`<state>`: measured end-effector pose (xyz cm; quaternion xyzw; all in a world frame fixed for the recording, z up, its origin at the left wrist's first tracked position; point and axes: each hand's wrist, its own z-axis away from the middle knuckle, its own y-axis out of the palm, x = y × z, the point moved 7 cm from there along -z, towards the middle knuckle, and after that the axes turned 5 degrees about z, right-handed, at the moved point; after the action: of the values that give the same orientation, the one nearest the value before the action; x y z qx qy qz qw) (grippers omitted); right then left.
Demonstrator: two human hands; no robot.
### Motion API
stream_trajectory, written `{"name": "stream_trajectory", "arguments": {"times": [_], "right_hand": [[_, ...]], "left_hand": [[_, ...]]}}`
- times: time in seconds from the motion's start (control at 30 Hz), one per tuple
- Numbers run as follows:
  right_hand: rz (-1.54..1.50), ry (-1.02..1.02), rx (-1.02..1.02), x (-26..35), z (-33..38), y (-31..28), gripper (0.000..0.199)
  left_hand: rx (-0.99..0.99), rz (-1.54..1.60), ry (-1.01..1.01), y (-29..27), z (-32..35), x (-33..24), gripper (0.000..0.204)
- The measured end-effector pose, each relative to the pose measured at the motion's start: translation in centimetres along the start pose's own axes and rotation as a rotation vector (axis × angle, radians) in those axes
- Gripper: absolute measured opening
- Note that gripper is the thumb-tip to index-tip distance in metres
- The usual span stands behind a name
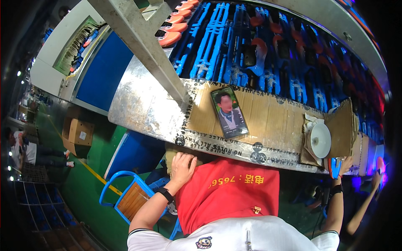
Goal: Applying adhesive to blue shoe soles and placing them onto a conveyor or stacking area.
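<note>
My left hand [183, 167] lies on my thigh beside the red apron [228, 194], its fingers stretched out and holding nothing. At the table's front edge on the right, my right hand [346, 164] grips a blue and orange shoe [334, 168]; part of the shoe is hidden by the table edge and the hand. Just beyond that hand, a white bowl [320, 140] sits in an open cardboard box [307, 154]. A phone [230, 113] with a lit screen lies on the cardboard-covered table [272, 123] in front of me.
Behind the table runs a rack of blue bars [209, 46] carrying several shoes [256, 56]. A grey metal post [146, 50] rises at the table's left. A blue-framed chair [132, 198] and a carton [78, 136] stand on the green floor. Another person's arm [364, 203] shows at far right.
</note>
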<state>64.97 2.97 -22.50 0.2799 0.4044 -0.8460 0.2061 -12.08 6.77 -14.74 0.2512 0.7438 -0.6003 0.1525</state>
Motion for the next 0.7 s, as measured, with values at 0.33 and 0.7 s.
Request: {"name": "stream_trajectory", "arguments": {"times": [0.33,0.7], "right_hand": [[0.112,0.036,-0.094,-0.29,0.01,-0.65,0.028],[0.131,0.047,-0.104,0.24,0.34,-0.2,0.028]], "left_hand": [[0.014,-0.006,-0.014,0.13,0.08,0.15,0.015],[0.003,-0.001,-0.011,-0.09,-0.04,-0.18,0.014]]}}
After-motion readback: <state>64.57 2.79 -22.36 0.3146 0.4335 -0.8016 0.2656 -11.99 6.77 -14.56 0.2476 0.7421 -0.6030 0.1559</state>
